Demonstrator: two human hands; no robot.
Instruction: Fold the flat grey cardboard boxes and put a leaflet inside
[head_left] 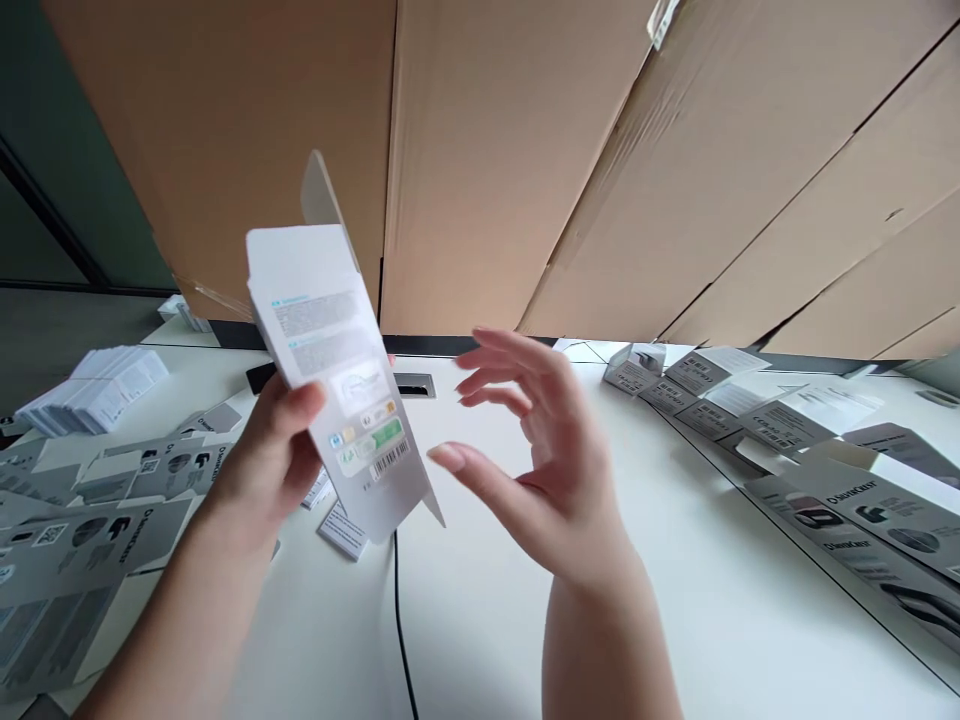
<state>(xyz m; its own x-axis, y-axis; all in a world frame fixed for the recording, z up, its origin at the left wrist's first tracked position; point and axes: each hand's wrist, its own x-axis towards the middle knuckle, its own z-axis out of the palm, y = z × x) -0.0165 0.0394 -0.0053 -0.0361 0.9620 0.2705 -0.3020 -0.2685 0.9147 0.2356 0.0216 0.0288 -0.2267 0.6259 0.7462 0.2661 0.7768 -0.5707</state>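
My left hand (277,440) grips a white cardboard box (349,380) by its lower left side, thumb across the printed face. The box is tilted, with flaps standing out at its top and one flap jutting at its lower right. Printed text, coloured symbols and a barcode show on the side towards me. To the right of the box, my right hand (532,450) is in the air, thumb and fingers apart, touching nothing. Below the box, small printed booklets (343,530) lie on the white table (480,620), partly covered by it and my left hand.
Flattened printed cartons (97,540) spread over the left side, with stacked folded leaflets (97,388) behind them. Several folded boxes (847,500) stand along the right. A black cable (402,620) runs down from a table socket (415,386). Large brown cardboard boxes (480,170) wall off the back.
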